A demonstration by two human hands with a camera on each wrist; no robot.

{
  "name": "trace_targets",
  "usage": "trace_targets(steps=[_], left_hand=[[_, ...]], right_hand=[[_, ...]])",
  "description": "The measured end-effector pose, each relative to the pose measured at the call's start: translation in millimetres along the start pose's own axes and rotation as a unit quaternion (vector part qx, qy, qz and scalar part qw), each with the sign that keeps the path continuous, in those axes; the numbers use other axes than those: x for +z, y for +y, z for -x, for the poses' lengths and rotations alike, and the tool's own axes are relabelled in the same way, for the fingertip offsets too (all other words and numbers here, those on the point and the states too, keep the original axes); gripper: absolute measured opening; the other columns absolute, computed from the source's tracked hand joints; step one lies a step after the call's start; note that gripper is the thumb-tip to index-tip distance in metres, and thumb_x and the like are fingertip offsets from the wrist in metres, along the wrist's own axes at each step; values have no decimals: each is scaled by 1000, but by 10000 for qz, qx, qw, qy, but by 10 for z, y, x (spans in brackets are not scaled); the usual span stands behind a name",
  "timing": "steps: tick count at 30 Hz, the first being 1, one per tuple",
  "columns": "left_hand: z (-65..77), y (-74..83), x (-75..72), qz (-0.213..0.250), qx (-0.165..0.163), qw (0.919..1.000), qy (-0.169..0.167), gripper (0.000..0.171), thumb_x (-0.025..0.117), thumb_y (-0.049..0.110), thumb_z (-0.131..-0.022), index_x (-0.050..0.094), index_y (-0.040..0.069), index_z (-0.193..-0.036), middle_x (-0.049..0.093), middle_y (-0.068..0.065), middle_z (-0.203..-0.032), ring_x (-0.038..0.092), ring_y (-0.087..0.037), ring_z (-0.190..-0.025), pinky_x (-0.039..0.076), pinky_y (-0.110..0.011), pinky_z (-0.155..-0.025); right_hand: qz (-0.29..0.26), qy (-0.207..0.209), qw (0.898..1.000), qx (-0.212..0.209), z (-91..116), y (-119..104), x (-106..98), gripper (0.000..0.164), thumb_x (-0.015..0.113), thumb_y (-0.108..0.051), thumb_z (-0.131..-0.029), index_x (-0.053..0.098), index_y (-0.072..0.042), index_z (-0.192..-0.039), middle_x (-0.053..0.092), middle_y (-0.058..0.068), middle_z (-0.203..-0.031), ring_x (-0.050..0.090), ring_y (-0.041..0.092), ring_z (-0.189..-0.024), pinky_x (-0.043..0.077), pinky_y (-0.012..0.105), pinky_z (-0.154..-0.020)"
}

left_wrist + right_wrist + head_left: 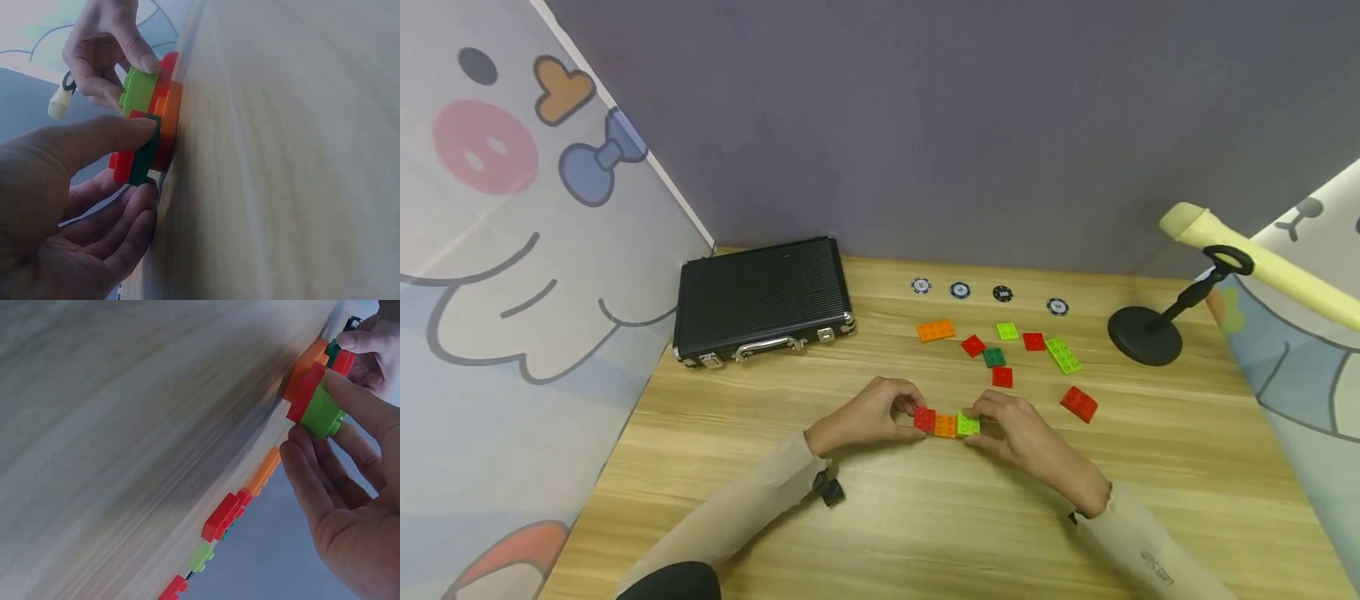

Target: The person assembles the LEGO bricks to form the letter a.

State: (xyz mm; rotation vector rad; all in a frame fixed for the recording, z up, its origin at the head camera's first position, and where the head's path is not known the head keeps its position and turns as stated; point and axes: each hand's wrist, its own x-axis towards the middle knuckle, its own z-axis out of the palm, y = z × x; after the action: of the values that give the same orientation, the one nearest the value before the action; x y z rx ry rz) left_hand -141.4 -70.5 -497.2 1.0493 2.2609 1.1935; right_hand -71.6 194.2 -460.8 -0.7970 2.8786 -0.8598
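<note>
A short row of toy building bricks lies on the table between the two hands. At its left end my left hand (880, 414) pinches a red brick (924, 419), which sits on a dark green brick (145, 159) seen in the left wrist view. The orange brick (945, 426) forms the middle of the row. My right hand (1011, 425) holds the lime green brick (967, 423) at the right end between thumb and fingers. Under the lime one, the right wrist view reveals another red brick (306, 394). How the pieces join underneath is hidden.
Behind the hands lie loose bricks, among them a long orange one (936, 331), a long lime one (1063, 355) and a larger red one (1079, 404). Several poker chips (960, 290) line the back. A black case (763, 296) stands left, a microphone stand (1145, 335) right.
</note>
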Motion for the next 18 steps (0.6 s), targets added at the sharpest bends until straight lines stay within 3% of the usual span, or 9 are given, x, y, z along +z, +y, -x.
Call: trace_targets(steps=[3,6,10,14,18], left_hand=[[-12,-9,8,-44,46,10000,-38,29,83,20,-78,68,13,-102,72,4,-98,67,0,-86,55,-14,-81],[-11,-2,10,-115,84,9999,-53,31,83,21,-79,67,13,-104,72,4,-99,67,-1,-87,55,-14,-81],[0,8,0,-126,25,9999,-41,40,85,24,-76,66,12,-110,70,5,-102,66,-3,-89,55,-14,-83],[14,2,-7,-164,-8,9998,-58,48,87,25,-73,65,11,-113,70,5,-105,66,-4,-92,54,-15,-86],[19,-10,2,-237,45,9997,-58,44,86,23,-75,65,12,-112,70,4,-105,66,-5,-92,54,-15,-86]], right_hand=[[-387,-216,9989,130,2,65,-83,36,79,-35,-82,71,-17,-112,70,-8,-104,67,8,-95,59,31,-85],[-517,62,9978,404,-47,214,-196,34,76,-34,-86,70,-12,-112,71,-2,-106,69,14,-95,60,36,-84],[196,637,9945,802,-157,444,-282,30,77,-21,-85,68,-3,-106,70,11,-102,68,25,-90,59,42,-78],[577,348,9928,992,-225,571,-283,34,80,-15,-82,66,2,-108,70,16,-105,64,31,-95,55,47,-84],[682,265,9923,997,-219,588,-253,29,79,-16,-83,68,0,-104,71,13,-100,63,28,-91,53,46,-84]])
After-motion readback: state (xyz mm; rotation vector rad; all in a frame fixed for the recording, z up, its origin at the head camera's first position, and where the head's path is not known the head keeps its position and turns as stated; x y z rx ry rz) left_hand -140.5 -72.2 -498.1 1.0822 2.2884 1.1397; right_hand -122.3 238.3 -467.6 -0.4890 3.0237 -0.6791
